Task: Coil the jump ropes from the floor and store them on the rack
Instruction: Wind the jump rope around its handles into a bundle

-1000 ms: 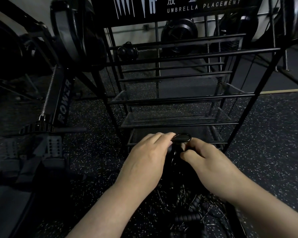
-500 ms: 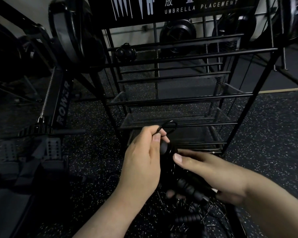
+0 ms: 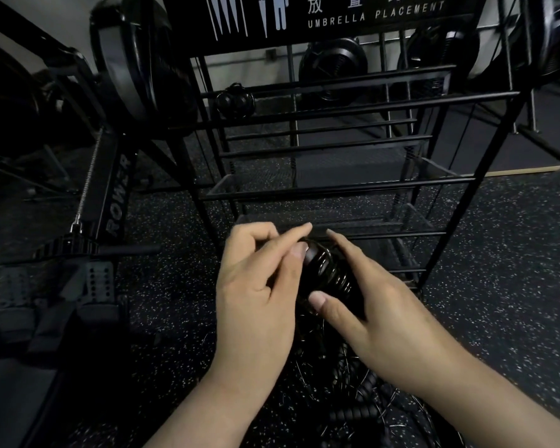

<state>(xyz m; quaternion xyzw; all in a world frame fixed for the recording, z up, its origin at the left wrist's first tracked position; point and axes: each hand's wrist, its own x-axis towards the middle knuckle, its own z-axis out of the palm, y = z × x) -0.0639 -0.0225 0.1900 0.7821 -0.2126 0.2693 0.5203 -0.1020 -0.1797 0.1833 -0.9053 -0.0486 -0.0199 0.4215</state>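
since the earlier frame, both hands have closed in again around the dark bundle: half a second ago the right hand (image 3: 382, 318) lay lower and flatter beneath it, and the small cord loop that stood up above the left hand (image 3: 259, 286) is no longer visible. the camera view has barely shifted.

left hand: fingers partly curled, thumb and forefinger drawn together at the top end of the coiled jump rope (image 3: 328, 276); whether they pinch a strand of cord there cannot be told in the dim light. right hand: thumb laid across the near side of the coil, remaining fingers extended along its far side, so the bundle is gripped between thumb and fingers.

the coiled jump rope shows as glossy black turns wound round a dark core, held in the air between the two hands, just in front of the lowest shelves of the rack (image 3: 337, 192) and not touching it as far as can be seen.

below the wrists, more jump ropes (image 3: 346, 412) lie in a tangle of thin cords and ribbed handles on the speckled floor (image 3: 498, 253).

rack: black metal frame with mesh shelves, headed by a sign (image 3: 353, 11) reading "umbrella placement". a rowing machine (image 3: 117, 202) stands to the left of it.
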